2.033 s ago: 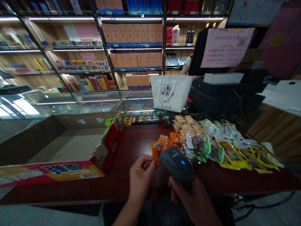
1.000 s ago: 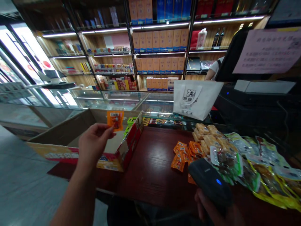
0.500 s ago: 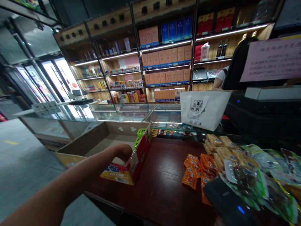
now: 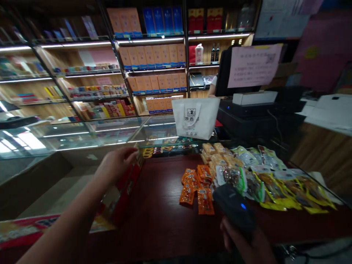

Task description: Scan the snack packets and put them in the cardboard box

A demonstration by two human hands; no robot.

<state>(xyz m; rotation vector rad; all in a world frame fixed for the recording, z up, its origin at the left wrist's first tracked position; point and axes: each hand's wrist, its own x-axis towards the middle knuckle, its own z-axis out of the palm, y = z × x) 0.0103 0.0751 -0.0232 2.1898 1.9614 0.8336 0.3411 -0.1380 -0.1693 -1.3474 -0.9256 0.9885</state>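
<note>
My left hand (image 4: 118, 163) is over the right wall of an open cardboard box (image 4: 66, 187), its fingers curled. Whatever they hold, if anything, is hidden behind the hand. In my right hand (image 4: 244, 242) is a black barcode scanner (image 4: 233, 205) with a blue light, at the lower right. Its front end is close to several small orange snack packets (image 4: 189, 183) on the dark red counter (image 4: 162, 205). Beside them are a pile of tan wrapped snacks (image 4: 220, 156) and clear-and-green vacuum packs (image 4: 233, 178).
Yellow-edged food packs (image 4: 286, 190) lie at the right. A white paper bag (image 4: 195, 121) stands on the glass display case (image 4: 115, 128). A monitor bearing a pink notice (image 4: 253, 66) is behind it, with part of a person (image 4: 213, 86) beside it. Boxed goods (image 4: 154, 57) fill the back shelves.
My left hand has risen from inside the box to above its right wall. The view has swung right, and the scanner and my right hand show more fully.
</note>
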